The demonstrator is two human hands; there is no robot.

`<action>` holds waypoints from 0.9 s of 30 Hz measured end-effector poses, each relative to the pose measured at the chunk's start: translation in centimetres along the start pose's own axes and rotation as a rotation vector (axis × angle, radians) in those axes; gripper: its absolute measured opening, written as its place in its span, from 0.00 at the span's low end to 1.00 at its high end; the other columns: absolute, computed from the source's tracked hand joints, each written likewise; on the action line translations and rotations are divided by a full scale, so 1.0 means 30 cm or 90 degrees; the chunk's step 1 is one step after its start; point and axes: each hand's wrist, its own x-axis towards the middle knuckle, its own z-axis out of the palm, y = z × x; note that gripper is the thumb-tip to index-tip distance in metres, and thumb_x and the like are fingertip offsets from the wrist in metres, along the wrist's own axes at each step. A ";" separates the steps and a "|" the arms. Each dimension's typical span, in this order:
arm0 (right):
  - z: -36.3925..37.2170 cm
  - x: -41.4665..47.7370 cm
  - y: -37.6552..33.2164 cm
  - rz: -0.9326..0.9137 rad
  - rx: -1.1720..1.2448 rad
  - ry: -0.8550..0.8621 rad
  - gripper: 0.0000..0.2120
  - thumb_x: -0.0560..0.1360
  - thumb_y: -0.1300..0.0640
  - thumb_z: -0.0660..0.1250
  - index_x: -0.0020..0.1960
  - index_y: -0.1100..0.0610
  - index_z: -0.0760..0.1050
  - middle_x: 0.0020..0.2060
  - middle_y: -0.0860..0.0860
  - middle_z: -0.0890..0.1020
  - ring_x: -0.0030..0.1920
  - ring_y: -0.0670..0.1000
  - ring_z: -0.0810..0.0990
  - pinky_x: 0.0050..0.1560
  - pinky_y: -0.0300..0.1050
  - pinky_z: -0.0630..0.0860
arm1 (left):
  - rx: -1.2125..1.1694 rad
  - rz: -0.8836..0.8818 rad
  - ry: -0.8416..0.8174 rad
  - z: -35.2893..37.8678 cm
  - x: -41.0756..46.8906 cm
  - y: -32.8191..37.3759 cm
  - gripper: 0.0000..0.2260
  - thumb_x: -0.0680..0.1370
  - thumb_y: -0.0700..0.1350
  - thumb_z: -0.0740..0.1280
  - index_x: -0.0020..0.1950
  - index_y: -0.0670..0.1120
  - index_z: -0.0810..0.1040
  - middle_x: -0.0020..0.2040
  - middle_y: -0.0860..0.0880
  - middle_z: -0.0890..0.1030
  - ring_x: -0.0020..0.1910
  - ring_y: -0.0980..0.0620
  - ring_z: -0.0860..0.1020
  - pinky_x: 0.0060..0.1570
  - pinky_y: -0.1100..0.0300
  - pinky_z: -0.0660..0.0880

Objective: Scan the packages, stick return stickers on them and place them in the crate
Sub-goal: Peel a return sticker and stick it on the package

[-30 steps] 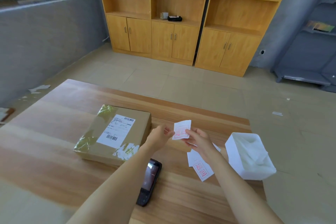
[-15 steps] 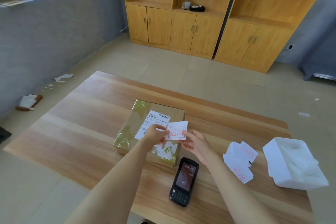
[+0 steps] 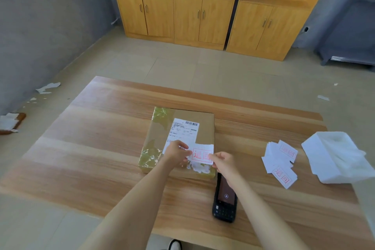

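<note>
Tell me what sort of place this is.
Likely a small office or back room used for parcel returns: a taped package with a shipping label lies on a wooden table, beside a handheld scanner and a pile of return stickers. Wooden cabinets line the wall.

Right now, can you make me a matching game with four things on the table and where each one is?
Things:
1. held sticker
2. scanner
3. sticker pile
4. white tub

Places:
A. farthest right on the table
B. pinched by the left hand and right hand over the box
C. lying screen up, just nearer than the box
D. between the box and the white tub

Pairs: 1-B, 2-C, 3-D, 4-A.
</note>
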 end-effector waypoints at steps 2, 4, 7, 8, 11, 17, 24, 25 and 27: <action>0.007 -0.007 0.013 -0.011 -0.029 0.023 0.10 0.74 0.56 0.68 0.36 0.56 0.72 0.30 0.49 0.76 0.32 0.46 0.73 0.34 0.36 0.67 | 0.010 -0.004 -0.012 -0.002 0.000 -0.013 0.09 0.74 0.37 0.69 0.51 0.42 0.73 0.41 0.46 0.78 0.29 0.53 0.76 0.28 0.64 0.72; 0.011 -0.012 0.020 -0.020 -0.069 0.037 0.10 0.74 0.55 0.68 0.36 0.57 0.73 0.29 0.48 0.75 0.31 0.46 0.73 0.32 0.36 0.67 | 0.031 -0.001 -0.011 0.001 0.002 -0.022 0.09 0.73 0.37 0.68 0.50 0.42 0.72 0.37 0.48 0.78 0.29 0.54 0.75 0.27 0.65 0.70; 0.019 -0.009 0.025 -0.029 -0.109 0.045 0.09 0.74 0.56 0.68 0.37 0.57 0.73 0.32 0.48 0.77 0.34 0.45 0.74 0.33 0.36 0.67 | 0.065 0.015 0.000 0.009 0.005 -0.029 0.08 0.73 0.38 0.68 0.49 0.43 0.71 0.35 0.49 0.77 0.28 0.54 0.74 0.28 0.64 0.69; 0.021 -0.007 0.023 -0.032 -0.118 0.047 0.09 0.74 0.56 0.68 0.37 0.56 0.73 0.33 0.48 0.77 0.34 0.45 0.74 0.33 0.36 0.67 | 0.073 0.016 0.002 0.011 0.004 -0.029 0.08 0.73 0.38 0.68 0.49 0.44 0.71 0.35 0.49 0.77 0.28 0.54 0.74 0.28 0.64 0.69; 0.018 -0.002 0.018 -0.046 -0.161 0.047 0.09 0.74 0.56 0.68 0.36 0.56 0.73 0.32 0.46 0.77 0.32 0.43 0.73 0.31 0.34 0.65 | 0.106 0.017 0.006 0.014 0.002 -0.031 0.09 0.73 0.39 0.68 0.49 0.44 0.70 0.33 0.50 0.77 0.28 0.55 0.73 0.28 0.64 0.67; 0.010 -0.005 0.026 -0.061 -0.227 0.041 0.06 0.73 0.56 0.68 0.39 0.57 0.75 0.33 0.47 0.77 0.31 0.41 0.71 0.29 0.32 0.63 | 0.162 0.017 0.018 0.027 0.003 -0.037 0.09 0.72 0.40 0.68 0.48 0.45 0.70 0.42 0.47 0.79 0.34 0.51 0.75 0.31 0.63 0.68; 0.010 0.000 0.016 -0.087 -0.339 0.041 0.08 0.74 0.55 0.67 0.38 0.55 0.71 0.34 0.46 0.75 0.35 0.44 0.72 0.31 0.34 0.64 | 0.252 0.044 0.033 0.040 0.010 -0.034 0.09 0.72 0.42 0.68 0.48 0.45 0.70 0.45 0.47 0.79 0.40 0.49 0.75 0.38 0.59 0.70; 0.011 0.001 0.017 -0.090 -0.352 0.043 0.09 0.74 0.55 0.66 0.37 0.55 0.70 0.34 0.46 0.75 0.37 0.45 0.72 0.31 0.34 0.64 | 0.299 0.054 0.037 0.042 0.008 -0.028 0.10 0.72 0.43 0.69 0.50 0.45 0.70 0.46 0.48 0.79 0.42 0.48 0.76 0.40 0.59 0.70; 0.010 0.000 0.018 -0.086 -0.369 0.049 0.11 0.74 0.53 0.66 0.36 0.54 0.68 0.35 0.46 0.74 0.39 0.47 0.72 0.31 0.36 0.63 | 0.424 0.082 0.055 0.049 0.002 -0.011 0.13 0.73 0.46 0.68 0.55 0.45 0.70 0.48 0.48 0.79 0.47 0.47 0.77 0.42 0.58 0.69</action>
